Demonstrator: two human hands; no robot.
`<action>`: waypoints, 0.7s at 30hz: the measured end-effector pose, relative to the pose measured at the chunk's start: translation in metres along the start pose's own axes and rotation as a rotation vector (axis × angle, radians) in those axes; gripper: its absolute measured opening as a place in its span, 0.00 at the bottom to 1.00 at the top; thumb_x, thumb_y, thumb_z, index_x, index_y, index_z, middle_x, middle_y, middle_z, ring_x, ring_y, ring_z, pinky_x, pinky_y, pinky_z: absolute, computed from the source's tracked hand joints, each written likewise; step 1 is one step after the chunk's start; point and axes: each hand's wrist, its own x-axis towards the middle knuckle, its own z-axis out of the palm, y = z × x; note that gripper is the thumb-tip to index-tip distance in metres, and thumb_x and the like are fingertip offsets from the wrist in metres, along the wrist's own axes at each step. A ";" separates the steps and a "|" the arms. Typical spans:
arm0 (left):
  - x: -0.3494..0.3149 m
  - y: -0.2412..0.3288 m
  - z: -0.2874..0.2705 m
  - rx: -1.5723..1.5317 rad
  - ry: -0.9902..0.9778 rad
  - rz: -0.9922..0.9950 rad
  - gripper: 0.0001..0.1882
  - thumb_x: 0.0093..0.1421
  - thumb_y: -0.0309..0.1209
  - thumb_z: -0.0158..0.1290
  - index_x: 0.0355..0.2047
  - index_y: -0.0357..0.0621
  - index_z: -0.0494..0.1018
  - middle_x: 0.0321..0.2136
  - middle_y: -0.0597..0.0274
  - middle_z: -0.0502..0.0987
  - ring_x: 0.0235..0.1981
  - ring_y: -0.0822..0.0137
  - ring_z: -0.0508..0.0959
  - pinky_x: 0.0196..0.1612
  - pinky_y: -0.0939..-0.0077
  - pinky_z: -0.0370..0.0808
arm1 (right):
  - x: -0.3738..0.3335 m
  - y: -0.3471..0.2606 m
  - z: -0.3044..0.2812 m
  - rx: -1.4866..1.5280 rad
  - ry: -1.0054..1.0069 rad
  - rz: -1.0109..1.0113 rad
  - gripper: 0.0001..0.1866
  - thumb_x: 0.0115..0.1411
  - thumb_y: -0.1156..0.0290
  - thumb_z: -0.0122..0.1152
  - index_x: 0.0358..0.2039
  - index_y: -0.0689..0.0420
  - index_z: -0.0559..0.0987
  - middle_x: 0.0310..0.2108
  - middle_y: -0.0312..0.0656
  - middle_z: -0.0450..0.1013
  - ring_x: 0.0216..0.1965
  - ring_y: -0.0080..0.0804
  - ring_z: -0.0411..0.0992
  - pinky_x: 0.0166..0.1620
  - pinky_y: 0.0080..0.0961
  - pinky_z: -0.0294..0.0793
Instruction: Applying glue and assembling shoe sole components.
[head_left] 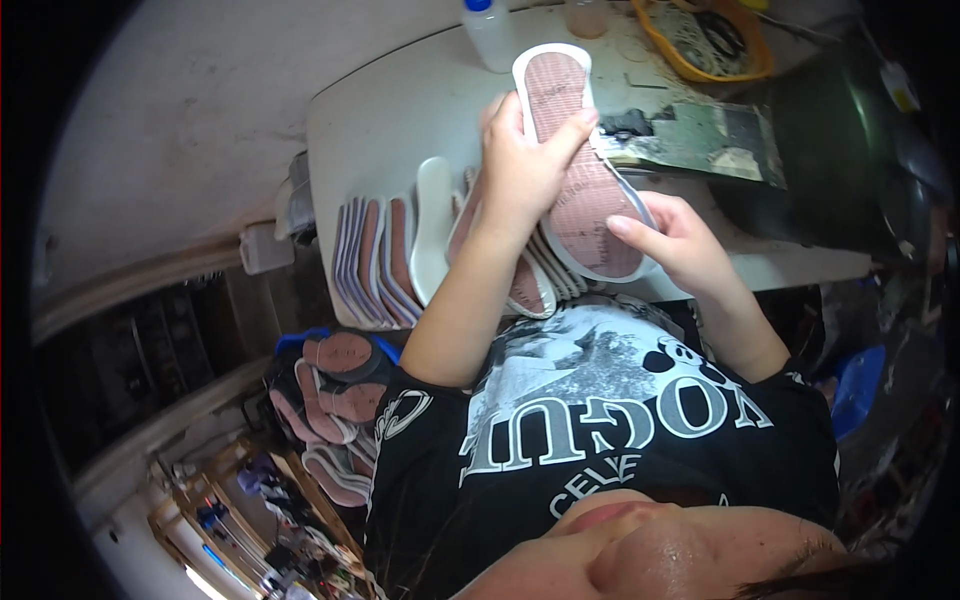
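In my two hands is one insole (590, 205), with a pinkish-brown checked face and a raised white rim, tilted over the table. My left hand (528, 150) grips it at the narrow middle, thumb on the face and fingers behind. My right hand (680, 238) pinches the wide end nearer to me, thumb on the face, its other fingers partly hidden behind the edge. Under my left forearm stands a row of similar insoles (372, 255) on edge. A plain white insole (433, 205) rises among them. More insoles (535, 290) lie partly hidden beneath the held one.
A pale table (385, 125) carries a blue-capped bottle (488, 38) and an orange basket (757, 60) of cord-like pieces at the back. A worn green board (725, 140) lies beside a dark green machine (830, 150). Lower left, more insoles (345, 352) fill a blue crate.
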 end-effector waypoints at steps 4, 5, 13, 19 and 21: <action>0.010 -0.010 0.007 0.365 0.032 0.145 0.21 0.53 0.42 0.65 0.38 0.38 0.78 0.41 0.51 0.72 0.48 0.53 0.66 0.54 0.61 0.66 | 0.002 0.004 -0.008 0.031 0.013 0.011 0.14 0.66 0.66 0.61 0.45 0.64 0.79 0.39 0.34 0.78 0.39 0.16 0.73 0.45 0.19 0.73; 0.012 -0.011 0.008 0.361 0.024 0.126 0.21 0.52 0.44 0.65 0.38 0.38 0.79 0.42 0.50 0.71 0.49 0.51 0.64 0.56 0.60 0.64 | 0.002 0.004 -0.010 -0.002 0.043 0.024 0.15 0.66 0.66 0.61 0.46 0.64 0.79 0.40 0.35 0.78 0.40 0.16 0.73 0.46 0.19 0.73; 0.030 -0.010 0.012 0.540 0.014 0.113 0.22 0.55 0.44 0.63 0.37 0.34 0.79 0.43 0.49 0.72 0.52 0.53 0.66 0.56 0.61 0.64 | 0.002 0.011 -0.019 0.027 0.111 0.014 0.17 0.63 0.70 0.63 0.49 0.66 0.77 0.43 0.39 0.78 0.44 0.20 0.74 0.50 0.21 0.72; 0.038 -0.009 0.013 0.620 0.011 0.144 0.30 0.54 0.49 0.61 0.37 0.28 0.76 0.45 0.43 0.73 0.52 0.46 0.68 0.58 0.55 0.65 | -0.004 0.028 -0.014 0.047 0.106 0.176 0.17 0.64 0.67 0.63 0.47 0.67 0.77 0.39 0.45 0.79 0.38 0.27 0.79 0.39 0.22 0.81; 0.042 -0.008 0.012 0.636 -0.011 0.104 0.31 0.54 0.50 0.61 0.38 0.28 0.76 0.46 0.43 0.73 0.53 0.46 0.68 0.58 0.54 0.65 | -0.005 0.032 -0.008 0.095 0.074 0.156 0.18 0.67 0.65 0.59 0.47 0.69 0.76 0.38 0.49 0.79 0.35 0.32 0.81 0.35 0.22 0.82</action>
